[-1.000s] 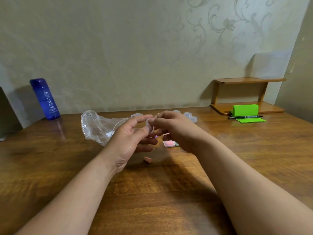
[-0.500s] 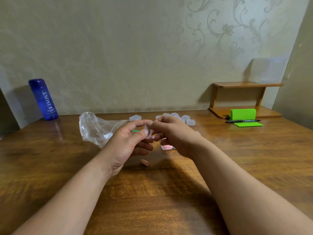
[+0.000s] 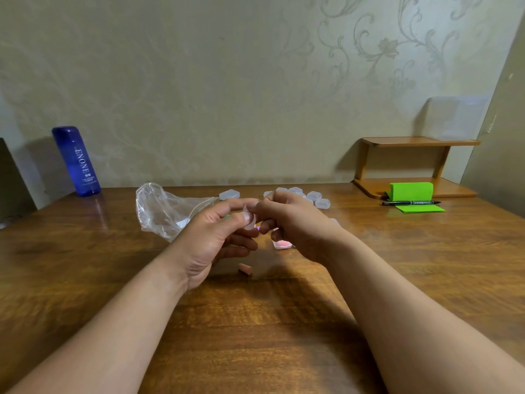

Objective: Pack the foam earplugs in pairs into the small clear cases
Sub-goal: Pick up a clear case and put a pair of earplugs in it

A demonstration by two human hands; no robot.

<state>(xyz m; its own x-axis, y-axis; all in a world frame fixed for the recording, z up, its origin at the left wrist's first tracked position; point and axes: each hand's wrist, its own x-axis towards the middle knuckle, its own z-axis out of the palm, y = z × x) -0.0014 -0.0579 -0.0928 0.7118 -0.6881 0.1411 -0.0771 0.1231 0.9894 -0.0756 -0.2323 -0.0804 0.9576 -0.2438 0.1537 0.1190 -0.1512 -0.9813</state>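
Note:
Above the middle of the table, my left hand (image 3: 216, 237) and my right hand (image 3: 295, 223) meet around one small clear case (image 3: 250, 223). Left thumb and forefinger pinch it, and the right fingertips pinch its top edge. What lies inside the case is hidden. One orange foam earplug (image 3: 245, 269) lies loose on the table below my hands. A case holding pink earplugs (image 3: 282, 244) sits just under my right hand. Several more clear cases (image 3: 301, 194) are grouped at the back, with a single case (image 3: 229, 194) left of them.
A crumpled clear plastic bag (image 3: 162, 211) lies left of my hands. A blue bottle (image 3: 76, 162) stands at the back left. At the back right are a wooden shelf (image 3: 412, 166), a green pad (image 3: 412, 191) and a black pen (image 3: 410, 203).
Both hands stay together on the same clear case, with only small finger shifts. The view has tipped up slightly, so everything sits lower in frame.

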